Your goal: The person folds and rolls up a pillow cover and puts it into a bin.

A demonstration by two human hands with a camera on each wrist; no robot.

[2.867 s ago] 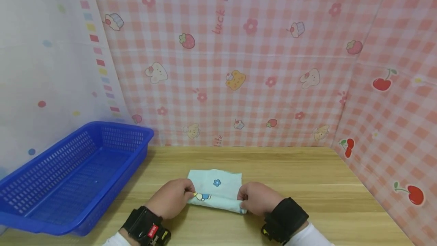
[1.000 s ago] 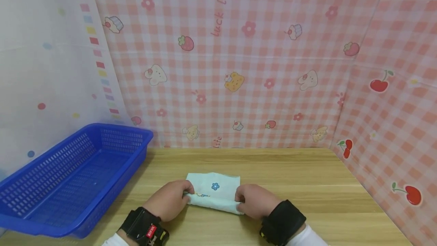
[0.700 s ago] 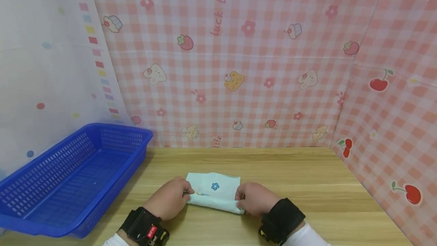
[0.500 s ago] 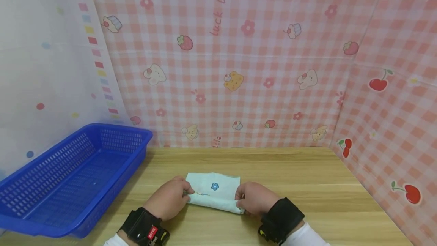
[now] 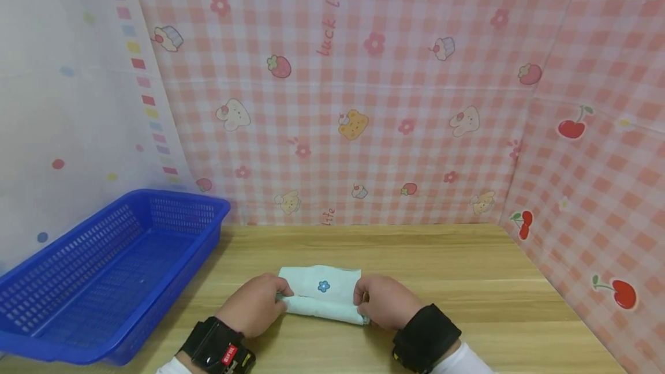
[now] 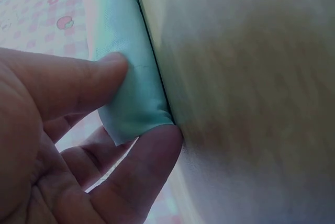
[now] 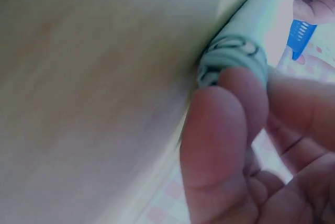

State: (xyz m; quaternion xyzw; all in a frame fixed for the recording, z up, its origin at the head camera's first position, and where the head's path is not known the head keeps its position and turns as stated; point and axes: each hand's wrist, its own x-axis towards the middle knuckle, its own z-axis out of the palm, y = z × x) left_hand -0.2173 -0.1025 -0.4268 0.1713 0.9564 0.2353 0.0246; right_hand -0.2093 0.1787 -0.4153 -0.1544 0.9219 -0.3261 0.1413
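A pale mint-green cloth with a blue flower print lies on the wooden table, its near edge rolled up and its far part flat. My left hand pinches the left end of the roll between thumb and fingers. At the opposite end, my right hand grips the roll. The left wrist view shows the cloth roll between thumb and fingertips. Spiral layers of the cloth show at the roll's end in the right wrist view, with my fingertips against them.
A blue plastic basket with perforated sides stands at the left of the wooden table. Behind rises a pink checked cloth backdrop, which continues along the right side. A white dotted sheet hangs at the left.
The near edge of the cloth has been rolled further away from me. The printed figure seen before has gone under the roll. Both hands have stayed at the ends.
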